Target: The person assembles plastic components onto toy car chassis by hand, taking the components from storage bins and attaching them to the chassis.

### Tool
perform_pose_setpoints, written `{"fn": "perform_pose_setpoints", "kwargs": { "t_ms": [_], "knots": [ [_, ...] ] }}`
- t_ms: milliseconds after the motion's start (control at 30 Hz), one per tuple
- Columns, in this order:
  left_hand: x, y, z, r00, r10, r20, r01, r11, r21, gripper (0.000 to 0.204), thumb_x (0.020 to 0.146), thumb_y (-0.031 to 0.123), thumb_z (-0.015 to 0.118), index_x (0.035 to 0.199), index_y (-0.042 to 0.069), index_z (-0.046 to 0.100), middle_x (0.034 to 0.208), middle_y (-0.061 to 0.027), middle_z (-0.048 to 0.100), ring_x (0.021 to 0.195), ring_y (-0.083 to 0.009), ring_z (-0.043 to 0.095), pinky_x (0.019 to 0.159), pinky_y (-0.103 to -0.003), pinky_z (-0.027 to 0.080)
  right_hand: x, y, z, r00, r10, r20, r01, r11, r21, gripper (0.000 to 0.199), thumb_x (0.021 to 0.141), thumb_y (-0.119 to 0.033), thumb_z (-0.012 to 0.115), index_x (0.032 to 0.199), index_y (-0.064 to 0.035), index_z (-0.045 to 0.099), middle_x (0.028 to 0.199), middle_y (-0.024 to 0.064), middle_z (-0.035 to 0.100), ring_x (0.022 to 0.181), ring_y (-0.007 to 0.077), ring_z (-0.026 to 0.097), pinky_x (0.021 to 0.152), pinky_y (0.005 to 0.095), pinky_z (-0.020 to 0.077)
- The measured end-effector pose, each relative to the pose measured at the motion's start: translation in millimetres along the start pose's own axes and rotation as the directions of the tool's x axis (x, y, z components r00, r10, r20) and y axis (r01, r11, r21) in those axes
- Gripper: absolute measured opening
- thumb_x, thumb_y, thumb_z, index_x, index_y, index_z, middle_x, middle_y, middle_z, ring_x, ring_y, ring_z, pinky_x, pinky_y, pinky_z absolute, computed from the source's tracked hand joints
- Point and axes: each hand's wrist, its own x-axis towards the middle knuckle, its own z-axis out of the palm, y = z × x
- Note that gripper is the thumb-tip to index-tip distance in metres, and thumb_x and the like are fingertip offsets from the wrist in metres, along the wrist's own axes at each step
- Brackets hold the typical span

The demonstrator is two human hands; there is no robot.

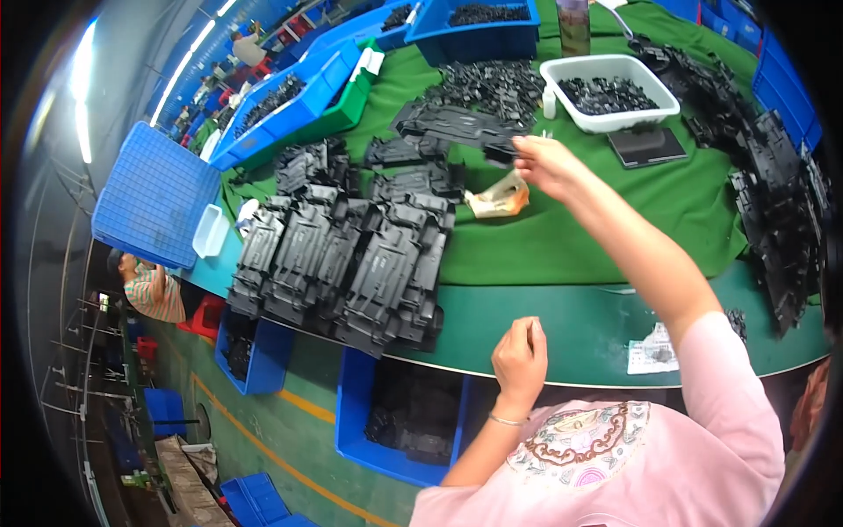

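Note:
My right hand [549, 167] reaches out over the green cloth, its fingers closed on the near right end of a long flat black plastic part [452, 123]. The part's far end lies over a heap of small black pieces [492, 88]. Close to the table's front edge is my left hand [520, 360], curled with thumb and fingers together; whatever it may hold is hidden. Left of my right hand, several black moulded trays [382, 272] lie in rows and overlap the table edge. A crumpled cream-and-orange wrapper [500, 198] sits just below my right hand.
A white tub [580, 119] of black pieces stands beyond a dark flat panel [648, 147]. Blue bins [474, 39] line the back; more black parts [773, 220] are piled at right. Blue crates [351, 430] sit below the edge. Another person [154, 290] is at far left.

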Motion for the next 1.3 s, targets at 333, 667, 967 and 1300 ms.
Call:
{"fn": "perform_pose_setpoints", "kwargs": {
  "t_ms": [333,667,967,1300],
  "knots": [
    [-7.2,-5.1,3.1,0.979,-0.202,-0.028,0.196,0.968,-0.155,0.004,0.077,0.005,0.051,0.079,0.003,0.052,0.06,-0.008,0.052,0.049,-0.0187,0.051,0.047,-0.028,0.041,98.4,44.8,63.6,0.984,0.072,-0.164,-0.09,0.99,-0.108,0.017,0.082,-0.013,0.047,0.089,0.0026,0.048,0.079,0.0088,0.051,0.065,0.0173,0.054,0.049,0.024,0.046],
    [-3.9,-10.1,-2.2,0.985,-0.166,-0.037,0.157,0.971,-0.179,0.005,0.077,0.005,0.051,0.081,0.003,0.053,0.057,-0.0066,0.05,0.046,-0.0159,0.047,0.045,-0.028,0.039,-97.5,-73.3,-97.2,0.931,-0.056,0.36,0.36,-0.012,-0.933,0.027,0.072,-0.01,0.056,0.096,0.0001,0.051,0.091,0.0134,0.055,0.087,0.0252,0.053,0.076,0.0329,0.0418],
    [-2.5,-3.3,-4.8,0.959,-0.27,0.083,0.282,0.922,-0.265,0.009,0.079,0.003,0.044,0.081,-0.004,0.05,0.069,-0.0085,0.054,0.06,-0.0143,0.053,0.058,-0.025,0.043,-295.8,-93.6,-226.7,0.458,-0.813,-0.359,-0.216,0.29,-0.932,0.009,0.075,-0.005,0.052,0.082,0.001,0.052,0.068,0.0067,0.056,0.063,0.0109,0.053,0.058,0.0229,0.0415],
    [-4.1,0.9,-2.2,0.949,-0.307,0.065,0.313,0.943,-0.117,0.014,0.081,0.009,0.044,0.079,-0.003,0.051,0.06,-0.0073,0.053,0.056,-0.0144,0.051,0.057,-0.025,0.041,-284.1,-67.5,-257.8,0.575,-0.807,-0.135,-0.482,-0.201,-0.853,0.056,0.057,-0.004,0.066,0.108,-0.015,0.046,0.111,0.0078,0.041,0.104,0.0266,0.04,0.083,0.0364,0.0359]
  ]
}}
